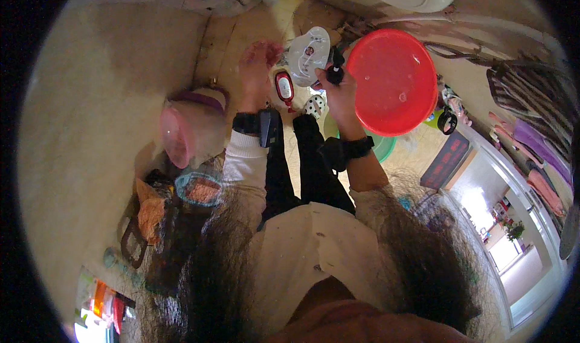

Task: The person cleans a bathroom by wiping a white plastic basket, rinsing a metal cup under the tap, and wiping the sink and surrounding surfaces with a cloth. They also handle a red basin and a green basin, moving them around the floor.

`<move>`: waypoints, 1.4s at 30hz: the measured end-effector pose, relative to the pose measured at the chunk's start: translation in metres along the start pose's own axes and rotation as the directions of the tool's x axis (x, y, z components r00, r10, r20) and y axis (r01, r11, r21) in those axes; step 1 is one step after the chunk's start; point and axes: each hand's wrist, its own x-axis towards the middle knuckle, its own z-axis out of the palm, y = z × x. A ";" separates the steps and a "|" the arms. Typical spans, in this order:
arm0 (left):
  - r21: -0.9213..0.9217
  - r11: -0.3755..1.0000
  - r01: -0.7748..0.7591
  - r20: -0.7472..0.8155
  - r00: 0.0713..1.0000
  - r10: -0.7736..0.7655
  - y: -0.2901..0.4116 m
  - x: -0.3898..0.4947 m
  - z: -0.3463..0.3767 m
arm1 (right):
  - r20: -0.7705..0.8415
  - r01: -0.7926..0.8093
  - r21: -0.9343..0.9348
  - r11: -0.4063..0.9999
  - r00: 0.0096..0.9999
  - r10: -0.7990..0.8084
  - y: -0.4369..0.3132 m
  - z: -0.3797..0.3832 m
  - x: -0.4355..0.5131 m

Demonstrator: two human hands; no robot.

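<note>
My right hand [339, 91] is closed around the neck of a pale plastic bottle [309, 55] that bears writing. The bottle's black pump head [335, 68] shows above my fingers. My left hand [253, 80] reaches toward the floor and is blurred. At its fingertips is a reddish, mesh-like bundle [267, 53]; whether the fingers grip it cannot be made out. Between my hands a red bottle [284, 87] with a white label lies or stands on the floor. Right beside my right hand is a round red plastic basin [394, 80].
A pink-lined bucket [179, 134] stands at the left wall, near a blue basket [199, 190]. Below the red basin shows a green basin [385, 149]. A polka-dot slipper [314, 106] is on my foot. To the right are a dark mat [446, 160], hanging towels [530, 98] and a doorway [491, 225].
</note>
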 end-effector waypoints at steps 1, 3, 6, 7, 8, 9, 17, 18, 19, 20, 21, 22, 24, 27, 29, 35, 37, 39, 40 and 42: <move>-0.024 0.998 0.050 -0.004 0.999 -0.050 0.008 -0.006 0.003 | -0.002 -0.015 0.007 1.000 1.000 0.015 -0.002 0.000 -0.002; 0.282 0.956 0.082 0.140 0.982 -0.126 0.015 -0.026 0.019 | -0.016 -0.014 0.054 0.998 1.000 0.015 -0.005 -0.002 -0.005; 0.179 0.977 0.114 0.233 0.960 -0.155 0.015 -0.045 0.036 | -0.012 -0.007 0.091 0.996 1.000 0.008 -0.010 -0.004 -0.009; 0.082 0.982 0.172 0.203 0.961 -0.186 0.015 -0.047 0.037 | -0.001 -0.025 0.144 0.989 1.000 0.026 -0.011 -0.003 -0.011; 0.044 0.991 0.125 0.253 0.958 -0.132 0.010 -0.048 0.042 | 0.012 -0.044 0.199 0.979 0.999 0.043 -0.012 -0.006 -0.011; 0.040 0.991 0.124 0.252 0.959 -0.130 0.008 -0.048 0.042 | 0.011 -0.062 0.254 0.965 0.998 0.061 -0.014 -0.006 -0.013; 0.251 0.955 0.155 0.046 0.984 -0.172 -0.002 -0.044 0.034 | 0.064 -0.161 0.450 0.879 0.987 0.148 -0.006 -0.026 -0.019; 0.255 0.956 0.145 0.042 0.986 -0.160 -0.005 -0.043 0.033 | 0.056 -0.186 0.483 0.855 0.982 0.182 -0.002 -0.029 -0.020; 0.238 0.967 0.092 0.082 0.990 -0.114 -0.010 -0.044 0.035 | 0.084 -0.217 0.536 0.816 0.975 0.204 0.000 -0.034 -0.021; 0.284 0.949 0.137 0.121 0.977 -0.177 -0.015 -0.043 0.038 | 0.078 -0.255 0.585 0.770 0.962 0.260 0.004 -0.040 -0.023; 0.309 0.941 0.139 0.201 0.957 -0.208 -0.021 -0.042 0.043 | 0.096 -0.274 0.640 0.718 0.955 0.280 0.007 -0.045 -0.023; 0.349 0.923 0.163 0.239 0.937 -0.256 -0.028 -0.042 0.047 | 0.142 -0.287 0.625 0.726 0.956 0.256 0.010 -0.055 -0.025; 0.359 0.924 0.129 0.293 0.925 -0.243 -0.046 -0.044 0.060 | 0.119 -0.299 0.669 0.681 0.947 0.298 0.017 -0.070 -0.026; 0.392 0.905 0.163 0.347 0.885 -0.310 -0.074 -0.045 0.086 | 0.106 -0.272 0.728 0.629 0.951 0.289 0.028 -0.099 -0.026; 0.352 0.915 0.198 0.450 0.821 -0.351 -0.088 -0.042 0.101 | 0.078 -0.221 0.763 0.608 0.964 0.254 0.036 -0.116 -0.025; 0.284 0.919 0.275 0.512 0.767 -0.387 -0.111 -0.045 0.090 | -0.013 -0.120 0.851 0.511 0.968 0.249 0.050 -0.154 -0.028; 0.301 0.888 0.347 0.428 0.783 -0.451 -0.116 -0.051 0.074 | -0.042 -0.097 0.873 0.477 0.961 0.272 0.051 -0.155 -0.027; 0.451 0.857 0.249 0.417 0.791 -0.448 -0.119 -0.060 0.058 | -0.062 -0.070 0.881 0.469 0.963 0.262 0.050 -0.151 -0.026; 0.500 0.863 0.069 0.481 0.807 -0.343 -0.122 -0.067 0.054 | -0.084 -0.064 0.879 0.473 0.955 0.284 0.049 -0.146 -0.025; 0.568 0.812 -0.131 0.528 0.815 -0.238 -0.127 -0.081 0.051 | -0.085 -0.053 0.865 0.499 0.965 0.249 0.044 -0.133 -0.024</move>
